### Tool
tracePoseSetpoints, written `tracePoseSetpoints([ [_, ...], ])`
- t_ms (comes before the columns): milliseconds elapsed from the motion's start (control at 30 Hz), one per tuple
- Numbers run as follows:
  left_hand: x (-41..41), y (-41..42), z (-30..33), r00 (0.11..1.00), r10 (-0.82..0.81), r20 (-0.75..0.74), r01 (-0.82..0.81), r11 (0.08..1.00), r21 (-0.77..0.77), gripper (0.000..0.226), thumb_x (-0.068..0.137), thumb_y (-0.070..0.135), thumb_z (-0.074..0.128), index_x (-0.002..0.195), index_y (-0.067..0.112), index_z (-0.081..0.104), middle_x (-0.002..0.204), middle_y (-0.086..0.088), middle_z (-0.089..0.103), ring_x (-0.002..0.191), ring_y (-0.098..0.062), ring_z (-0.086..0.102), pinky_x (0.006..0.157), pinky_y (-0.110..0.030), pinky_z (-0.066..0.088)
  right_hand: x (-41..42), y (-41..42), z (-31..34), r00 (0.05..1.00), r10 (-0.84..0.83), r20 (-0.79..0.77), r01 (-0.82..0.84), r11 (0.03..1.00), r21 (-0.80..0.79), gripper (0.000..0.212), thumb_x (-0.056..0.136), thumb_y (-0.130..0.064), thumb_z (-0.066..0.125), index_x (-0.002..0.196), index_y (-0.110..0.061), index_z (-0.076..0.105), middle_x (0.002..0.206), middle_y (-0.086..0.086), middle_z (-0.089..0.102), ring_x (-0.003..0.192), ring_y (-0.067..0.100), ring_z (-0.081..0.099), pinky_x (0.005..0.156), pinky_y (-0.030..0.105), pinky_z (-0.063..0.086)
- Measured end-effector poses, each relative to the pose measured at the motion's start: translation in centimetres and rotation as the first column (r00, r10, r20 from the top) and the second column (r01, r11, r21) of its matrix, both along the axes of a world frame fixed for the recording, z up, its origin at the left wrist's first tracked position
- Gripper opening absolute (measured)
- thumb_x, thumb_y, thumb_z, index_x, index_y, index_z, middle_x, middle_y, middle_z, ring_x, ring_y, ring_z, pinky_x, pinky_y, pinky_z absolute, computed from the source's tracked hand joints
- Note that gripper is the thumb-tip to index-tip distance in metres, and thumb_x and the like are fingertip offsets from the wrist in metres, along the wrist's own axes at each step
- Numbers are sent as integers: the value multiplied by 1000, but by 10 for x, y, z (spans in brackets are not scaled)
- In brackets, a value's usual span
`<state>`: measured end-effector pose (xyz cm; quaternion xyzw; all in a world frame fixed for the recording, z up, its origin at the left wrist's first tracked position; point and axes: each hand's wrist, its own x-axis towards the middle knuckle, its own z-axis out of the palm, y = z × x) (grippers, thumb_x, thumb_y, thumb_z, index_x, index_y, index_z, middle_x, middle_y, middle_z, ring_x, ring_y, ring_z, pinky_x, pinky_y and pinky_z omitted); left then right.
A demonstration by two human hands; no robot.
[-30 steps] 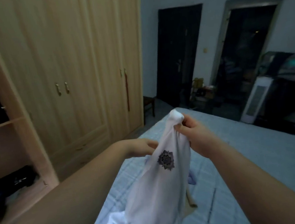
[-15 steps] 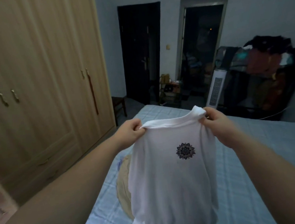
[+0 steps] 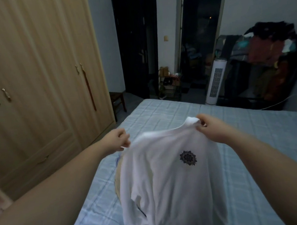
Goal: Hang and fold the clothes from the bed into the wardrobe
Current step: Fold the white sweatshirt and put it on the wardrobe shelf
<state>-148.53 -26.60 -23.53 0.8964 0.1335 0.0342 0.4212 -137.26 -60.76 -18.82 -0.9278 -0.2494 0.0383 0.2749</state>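
Over the bed (image 3: pixel 239 139), white shirt (image 3: pixel 166 175) held up by its collar, lower and flatter than half a second ago. Right hand (image 3: pixel 210 129) pinches the right shoulder. Left hand (image 3: pixel 117 140) fingers curled at the left shoulder edge; grip looks looser than before, cannot tell if it truly pinches cloth. Shirt hem droops onto the bed, over a beige garment (image 3: pixel 118 178) just left of the shirt. Likely laying it down to fold. Bed surface right of and beyond the shirt is open room. Wardrobe (image 3: pixel 30 88) doors left of the bed are closed.
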Motion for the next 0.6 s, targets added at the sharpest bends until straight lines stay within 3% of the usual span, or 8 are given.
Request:
tracePoseSetpoints([
  [67,-3,4,-5,1000,24,-19,-27,984,-178,23,102,20,48,82,13,43,100,-18,70,92,-27,70,82,-45,56,1,-7,-8,999,10,-38,-7,998,70,20,97,-17,47,92,-36,51,97,-4,60,92,22,59,77,39,48],
  [167,3,4,-23,990,-4,-144,-29,974,-225,10,97,13,58,99,12,49,112,-19,66,86,-26,72,73,-42,57,-2,-10,-18,999,34,-43,-28,993,114,26,96,-10,46,88,-35,51,92,-9,59,86,15,56,64,30,40],
  [233,12,-8,-38,965,-70,-254,29,986,-161,35,92,10,62,123,22,50,119,-9,60,94,-25,69,77,-42,58,-3,-10,-24,997,60,-54,-53,991,122,30,92,-5,46,87,-34,53,93,-11,60,86,11,56,65,28,39],
  [333,25,-39,-60,927,-205,-314,208,978,-24,66,89,14,65,142,40,35,134,-3,50,107,-22,61,87,-41,56,-2,-13,-34,992,76,-98,-56,979,198,32,89,-4,47,87,-35,55,93,-11,62,88,10,57,70,30,42],
  [467,45,-77,-89,896,-271,-351,309,949,56,84,87,22,73,153,30,22,148,-6,43,125,-22,52,100,-38,48,-5,-22,-35,979,121,-161,-57,934,353,20,83,-8,50,88,-25,56,91,-1,63,81,9,54,74,35,43],
  [533,52,-90,-99,874,-289,-390,356,928,111,85,86,25,72,154,25,21,151,-8,41,130,-24,47,103,-34,43,-7,-30,-29,971,152,-183,-70,917,392,17,75,-14,49,87,-25,56,87,-6,62,80,8,54,73,35,43],
  [600,57,-99,-105,839,-332,-430,396,916,65,88,83,27,73,155,25,22,155,-6,35,137,-22,40,107,-30,37,-8,-40,-22,962,184,-200,-91,912,399,17,74,-16,50,86,-26,57,84,-11,62,80,7,55,72,33,44],
])
